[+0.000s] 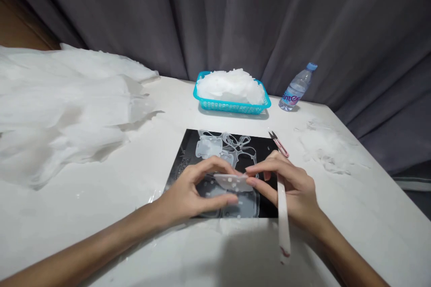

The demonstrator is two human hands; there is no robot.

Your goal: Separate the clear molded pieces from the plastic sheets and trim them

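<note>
Above a black mat (269,202), a small translucent plastic piece (233,183) with pale round spots is held up, tilted edge-on. My right hand (291,184) pinches its right end between thumb and fingertips. A long whitish stick-like tool (283,224) with a reddish mark at its lower end is also tucked in that hand, pointing towards me. My left hand (195,188) curls around the left side of the piece, fingers behind it and thumb lower in front. Under both hands, a moulded clear plastic sheet (208,147) with rounded panels and thin looping strips lies on the mat.
Small pink-handled thread snips (281,145) lie at the mat's right corner. Behind stands a blue basket (232,106) heaped with white translucent pieces. A water bottle (296,89) is beside it. A large pile of filmy white sheets (67,116) covers the left; thin scraps (330,148) lie right.
</note>
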